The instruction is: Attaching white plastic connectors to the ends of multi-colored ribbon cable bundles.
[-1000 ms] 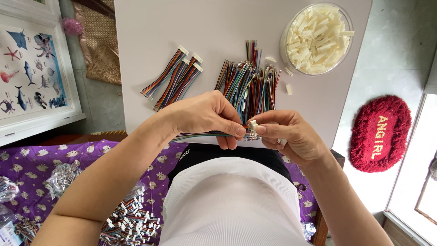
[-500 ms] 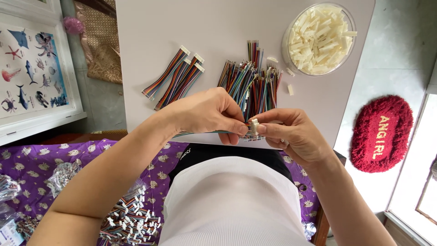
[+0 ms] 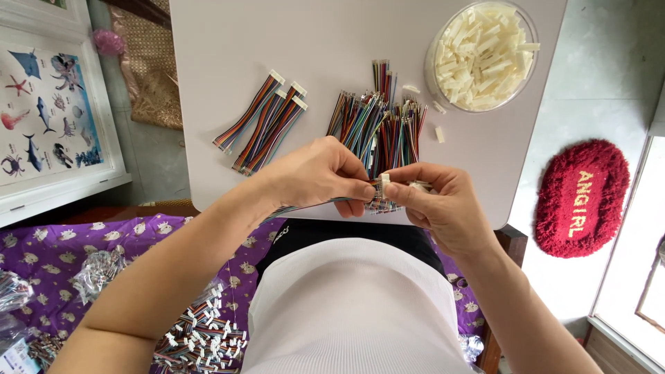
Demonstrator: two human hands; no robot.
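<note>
Rainbow-coloured wires run out flat from under the left hand [image 3: 315, 173], whose fingers are pinched tight on a ribbon cable [image 3: 305, 206] at the near edge of the white counter [image 3: 332, 41]. The right hand [image 3: 443, 204] meets it fingertip to fingertip — thumb and forefinger closed narrowly on a small white connector housing [image 3: 384, 179] set against the cable's bare end. Both hands hover just above the counter edge, over the person's lap.

Just beyond the knuckles lies a loose heap of unfinished wire bundles [image 3: 377, 121], their metal-tipped ends fanned out. To its left, well apart from the hands, rest a few finished cables [image 3: 267, 118] with white plugs on their far ends. At the far right corner stands a clear round tub [image 3: 433, 66] full of cream plastic housings [image 3: 485, 55] — a few strays lie on the counter beside it. Down by the left elbow, a pile of cables [image 3: 201, 339] sits on purple patterned cloth [image 3: 41, 249].
</note>
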